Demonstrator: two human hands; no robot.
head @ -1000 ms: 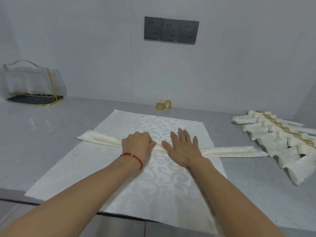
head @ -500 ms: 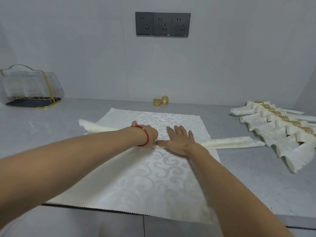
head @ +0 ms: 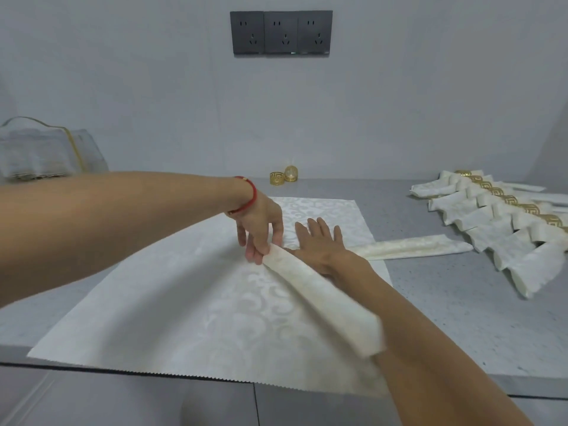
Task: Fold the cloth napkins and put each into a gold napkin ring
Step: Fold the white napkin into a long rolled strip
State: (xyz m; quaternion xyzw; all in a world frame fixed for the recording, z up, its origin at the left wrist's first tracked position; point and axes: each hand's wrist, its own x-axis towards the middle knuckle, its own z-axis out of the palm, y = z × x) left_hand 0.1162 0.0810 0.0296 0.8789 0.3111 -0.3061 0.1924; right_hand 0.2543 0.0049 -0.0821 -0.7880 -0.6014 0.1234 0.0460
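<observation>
A long folded cream napkin strip (head: 412, 248) lies across a flat, spread-out cream napkin (head: 172, 302) on the grey counter. My left hand (head: 261, 232) pinches the strip near its middle, and the strip's left half is swung toward me and lies over my right forearm. My right hand (head: 319, 244) presses flat on the strip's middle with straight fingers. Two loose gold napkin rings (head: 284, 176) stand by the back wall.
A row of several folded napkins in gold rings (head: 498, 222) lies at the right. A clear napkin holder with gold trim (head: 43, 152) stands at the far left. Dark wall sockets (head: 281, 32) sit above. The flat napkin hangs over the counter's front edge (head: 92, 368).
My left hand has gripped the strip and swung its left half round toward me, over my right forearm. My right hand stays flat on the middle.
</observation>
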